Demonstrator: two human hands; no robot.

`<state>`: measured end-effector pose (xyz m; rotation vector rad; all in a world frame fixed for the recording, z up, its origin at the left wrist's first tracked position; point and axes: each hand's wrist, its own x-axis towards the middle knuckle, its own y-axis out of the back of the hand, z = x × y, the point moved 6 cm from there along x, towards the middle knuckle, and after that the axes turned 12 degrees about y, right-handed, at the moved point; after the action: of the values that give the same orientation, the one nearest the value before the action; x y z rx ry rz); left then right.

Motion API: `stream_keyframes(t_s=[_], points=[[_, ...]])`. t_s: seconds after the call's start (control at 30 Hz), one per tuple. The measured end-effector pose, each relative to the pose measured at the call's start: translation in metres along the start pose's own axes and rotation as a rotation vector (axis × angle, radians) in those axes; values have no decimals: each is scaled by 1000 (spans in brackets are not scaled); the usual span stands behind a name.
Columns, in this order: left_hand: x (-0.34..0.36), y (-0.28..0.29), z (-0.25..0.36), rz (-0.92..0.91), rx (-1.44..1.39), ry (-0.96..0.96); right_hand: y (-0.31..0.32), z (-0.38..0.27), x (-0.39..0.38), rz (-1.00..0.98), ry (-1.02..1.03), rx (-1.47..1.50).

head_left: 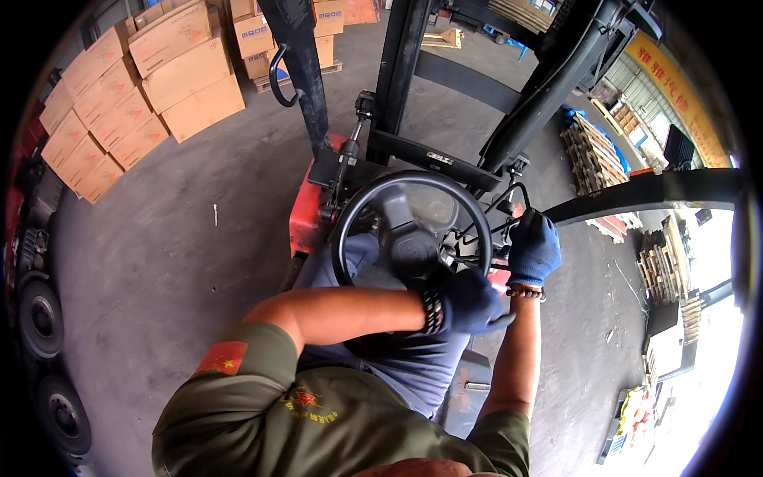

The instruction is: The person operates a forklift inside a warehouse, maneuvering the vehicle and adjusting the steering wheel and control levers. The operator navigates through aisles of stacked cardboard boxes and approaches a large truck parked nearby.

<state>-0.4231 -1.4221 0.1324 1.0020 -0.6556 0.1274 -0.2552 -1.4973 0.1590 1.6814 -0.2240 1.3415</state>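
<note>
A round black steering wheel (414, 251) shows its broad hub, a wide spoke running toward the far rim, as slender dark control levers (502, 227) jut just beside its right edge.

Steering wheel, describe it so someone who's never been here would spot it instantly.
Find the black forklift mast at top centre. Below it, just up-left of the blue-gloved left hand, sits the steering wheel. Unlike the thin control levers to its right, it is a large black ring with a central hub.
</note>
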Motion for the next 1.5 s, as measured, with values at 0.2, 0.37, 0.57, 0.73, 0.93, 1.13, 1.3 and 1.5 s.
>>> stream_keyframes(t_s=[0.2,0.37,0.57,0.73,0.93,1.13,1.3,1.5], points=[[93,8,-67,141,-14,126,-51,20,26,-22,-27,-47],[64,-6,-66,-33,66,-60,-91,43,43,-93,18,-66],[-35,8,-116,31,-38,-55,-128,46,76,-76,18,-10],[-26,76,-162,44,15,43,-143,51,118,-10,-31,24],[15,1,-195,-147,82,-159,-206,59,141,-73,-45,-6],[147,-48,-206,-47,-2,-10,-232,73,161,-95,-7,-61],[292,-18,-264,170,-1,133,-266,115,193,-104,-142,-17],[325,76,-355,523,-5,170,-298,111,220,-145,-15,-32]])
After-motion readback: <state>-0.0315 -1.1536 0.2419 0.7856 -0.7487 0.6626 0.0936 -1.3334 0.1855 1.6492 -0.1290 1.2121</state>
